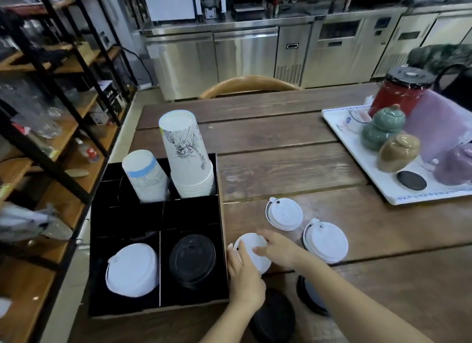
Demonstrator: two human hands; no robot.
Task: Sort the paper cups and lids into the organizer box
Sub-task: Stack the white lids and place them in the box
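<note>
While both hands close on it, the round white plastic lid [251, 250] lies flat on the wooden plank table [293, 148], just right of the black compartmented organizer box [221, 240]. Left hand [244, 276] pinches its near-left rim; right hand [277, 247] rests fingers on top, grip loose. Disc shape, no long axis. Box's white-lid compartment [132, 270] sits leftward, beyond the black-lid one; left hand nearer, probably.
</note>
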